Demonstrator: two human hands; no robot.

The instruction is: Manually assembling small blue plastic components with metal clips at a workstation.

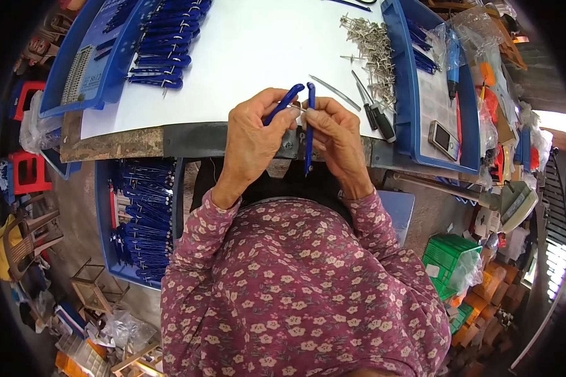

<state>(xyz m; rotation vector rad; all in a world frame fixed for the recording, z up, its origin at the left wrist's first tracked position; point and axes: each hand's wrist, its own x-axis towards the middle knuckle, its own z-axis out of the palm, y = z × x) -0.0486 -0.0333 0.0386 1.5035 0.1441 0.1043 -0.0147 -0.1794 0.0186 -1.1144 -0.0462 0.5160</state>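
Above the table's front edge, my left hand [253, 137] is closed around a slim blue handle-like part [285, 103] that slants up to the right. My right hand [338, 133] pinches a second blue handle-like part [309, 154], which hangs nearly upright. A small thin metal piece [297, 107] shows between the two parts at my fingertips; how it joins them is too small to tell. Right of my hands lie a thin grey strip [335, 92] and screwdrivers with black handles [383, 123]. Beyond them is a heap of small metal pins [372, 53].
Rows of blue parts [163, 53] lie at the table's left, beside a blue tray [114, 91]. Another blue tray [409, 119] at right holds a phone [443, 139] and a blue tool [453, 66]. Below the table, a blue bin [104, 207] holds many blue parts.
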